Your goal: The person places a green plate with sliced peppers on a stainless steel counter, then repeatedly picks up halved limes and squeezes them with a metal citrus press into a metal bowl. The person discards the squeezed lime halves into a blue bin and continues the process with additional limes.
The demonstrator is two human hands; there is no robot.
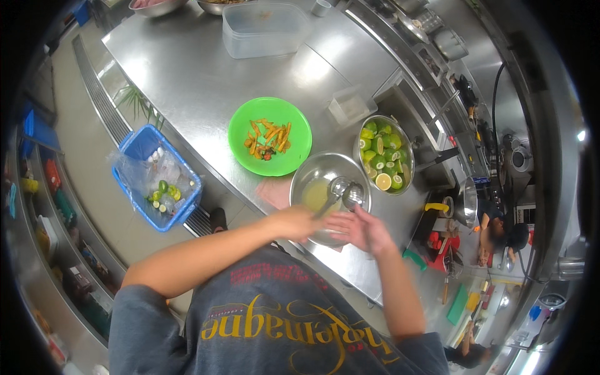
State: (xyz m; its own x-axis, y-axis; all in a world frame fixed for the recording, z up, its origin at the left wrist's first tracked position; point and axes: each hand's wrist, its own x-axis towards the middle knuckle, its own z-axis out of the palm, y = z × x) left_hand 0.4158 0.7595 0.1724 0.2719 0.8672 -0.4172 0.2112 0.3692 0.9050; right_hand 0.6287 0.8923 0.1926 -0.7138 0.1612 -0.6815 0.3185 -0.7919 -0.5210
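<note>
My left hand (300, 225) grips the handle of a metal citrus squeezer (336, 187), its two cup-shaped halves spread apart. The squeezer is over a stainless steel bowl (304, 173) with cloudy yellowish juice (315, 191) in the bottom. My right hand (358, 229) has its fingers apart beside the squeezer head; whether it touches the metal cannot be made out. Just right of the bowl, a second metal bowl (412, 176) is filled with halved green limes (382, 150). A pinkish cloth (272, 192) lies partly under the juice bowl.
A green plastic bowl (241, 122) with fried strips (281, 136) stands on the steel table (187, 79). Beyond are plastic containers (258, 47). Left of the table, a blue lined bin (124, 180) holds lime scraps. Two people (492, 234) are at the far right.
</note>
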